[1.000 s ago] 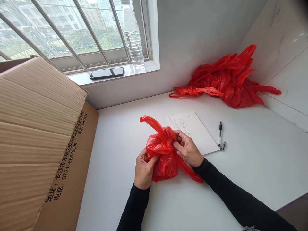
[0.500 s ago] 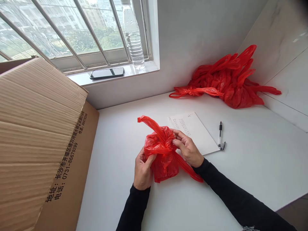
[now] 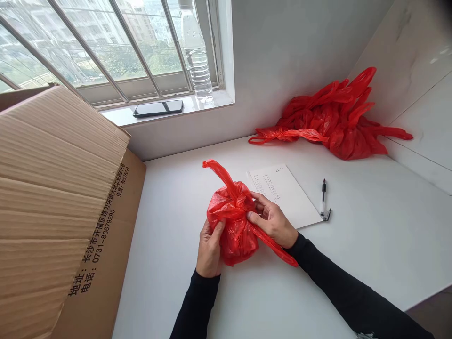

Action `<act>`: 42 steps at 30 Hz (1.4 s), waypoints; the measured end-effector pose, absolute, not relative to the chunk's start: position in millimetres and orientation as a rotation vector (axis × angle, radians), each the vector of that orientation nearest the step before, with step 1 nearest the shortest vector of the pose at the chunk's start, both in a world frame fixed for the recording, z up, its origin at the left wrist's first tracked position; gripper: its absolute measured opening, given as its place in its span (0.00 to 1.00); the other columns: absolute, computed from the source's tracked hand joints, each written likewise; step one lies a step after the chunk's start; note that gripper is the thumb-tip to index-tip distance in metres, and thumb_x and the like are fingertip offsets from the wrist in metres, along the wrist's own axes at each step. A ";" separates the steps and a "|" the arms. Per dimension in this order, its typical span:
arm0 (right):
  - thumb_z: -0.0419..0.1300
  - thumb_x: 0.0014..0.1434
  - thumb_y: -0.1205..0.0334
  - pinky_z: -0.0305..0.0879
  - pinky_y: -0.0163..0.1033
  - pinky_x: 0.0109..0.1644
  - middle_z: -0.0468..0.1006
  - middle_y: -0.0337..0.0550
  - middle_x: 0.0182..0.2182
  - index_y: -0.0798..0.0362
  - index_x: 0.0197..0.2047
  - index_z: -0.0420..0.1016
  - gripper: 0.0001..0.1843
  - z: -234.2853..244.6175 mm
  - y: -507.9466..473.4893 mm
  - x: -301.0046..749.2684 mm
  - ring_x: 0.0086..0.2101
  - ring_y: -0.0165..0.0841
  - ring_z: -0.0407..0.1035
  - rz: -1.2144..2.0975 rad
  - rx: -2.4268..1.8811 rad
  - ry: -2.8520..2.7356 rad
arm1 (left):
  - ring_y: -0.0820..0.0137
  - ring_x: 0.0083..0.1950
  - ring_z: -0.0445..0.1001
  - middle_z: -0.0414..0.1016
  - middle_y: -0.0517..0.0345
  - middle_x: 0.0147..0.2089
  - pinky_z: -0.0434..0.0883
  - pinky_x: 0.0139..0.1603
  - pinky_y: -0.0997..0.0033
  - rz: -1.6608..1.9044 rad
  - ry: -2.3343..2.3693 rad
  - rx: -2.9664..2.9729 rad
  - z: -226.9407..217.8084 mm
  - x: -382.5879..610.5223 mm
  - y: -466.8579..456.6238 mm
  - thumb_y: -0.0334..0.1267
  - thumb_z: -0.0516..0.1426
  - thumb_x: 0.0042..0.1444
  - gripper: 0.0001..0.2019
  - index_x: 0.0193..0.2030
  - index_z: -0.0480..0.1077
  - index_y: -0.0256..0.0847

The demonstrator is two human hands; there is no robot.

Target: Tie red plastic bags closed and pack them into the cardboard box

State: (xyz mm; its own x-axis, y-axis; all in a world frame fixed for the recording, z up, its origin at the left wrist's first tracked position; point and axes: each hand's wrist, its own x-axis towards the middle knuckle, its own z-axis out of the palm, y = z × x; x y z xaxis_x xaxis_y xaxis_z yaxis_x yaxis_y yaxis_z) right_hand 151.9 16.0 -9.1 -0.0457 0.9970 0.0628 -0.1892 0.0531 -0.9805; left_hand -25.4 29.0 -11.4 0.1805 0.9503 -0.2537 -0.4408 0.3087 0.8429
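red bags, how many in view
3 at least: one red bag between the left hand and right hand, one at each end of the heap by the wall; overlapping folds may hide more.

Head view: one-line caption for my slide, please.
Left grip and right grip hold a tied red bag at a white table, near a written sheet.

- From here, the red bag (image 3: 238, 240) sits slightly further to the person's left, its bottom looking rounder.
- Its upper handle (image 3: 221, 174) pokes up higher.
- The right hand's (image 3: 277, 226) thumb presses lower, beside the knot (image 3: 241, 203).
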 end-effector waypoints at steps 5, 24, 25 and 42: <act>0.59 0.65 0.61 0.68 0.45 0.56 0.78 0.44 0.48 0.46 0.65 0.64 0.25 -8.2 16.0 151.3 0.47 0.37 0.72 1.253 -1.014 -1.092 | 0.54 0.56 0.75 0.78 0.50 0.52 0.73 0.57 0.56 0.984 0.866 0.881 -9.5 -29.2 29.0 0.37 0.68 0.52 0.22 0.53 0.71 0.43; 0.60 0.65 0.57 0.69 0.46 0.53 0.76 0.43 0.41 0.46 0.63 0.66 0.24 -7.1 14.9 151.7 0.44 0.36 0.72 1.326 -0.950 -1.003 | 0.52 0.60 0.72 0.75 0.48 0.57 0.72 0.58 0.55 1.021 0.847 0.813 -8.2 -26.2 25.6 0.44 0.66 0.55 0.26 0.60 0.67 0.45; 0.60 0.65 0.58 0.68 0.46 0.54 0.76 0.43 0.43 0.46 0.64 0.64 0.25 -6.0 14.6 152.0 0.45 0.37 0.72 1.333 -0.929 -1.008 | 0.52 0.60 0.72 0.75 0.48 0.58 0.71 0.59 0.55 1.018 0.838 0.855 -7.0 -26.5 25.5 0.41 0.67 0.54 0.29 0.61 0.66 0.45; 0.67 0.60 0.54 0.72 0.43 0.45 0.77 0.39 0.36 0.47 0.58 0.68 0.25 -9.7 15.4 151.1 0.38 0.35 0.74 1.365 -1.012 -0.970 | 0.53 0.52 0.76 0.77 0.47 0.52 0.73 0.54 0.56 1.033 0.871 0.915 -8.4 -30.5 28.0 0.40 0.68 0.51 0.26 0.56 0.68 0.40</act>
State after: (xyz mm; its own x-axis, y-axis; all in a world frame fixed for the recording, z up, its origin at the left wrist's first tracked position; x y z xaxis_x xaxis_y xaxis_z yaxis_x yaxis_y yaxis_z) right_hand 151.1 15.4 -9.7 -0.0083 0.9993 -0.0376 -0.2932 -0.0384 -0.9553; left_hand -30.5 28.0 -8.4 0.2729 0.9493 -0.1561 -0.3142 0.2413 0.9182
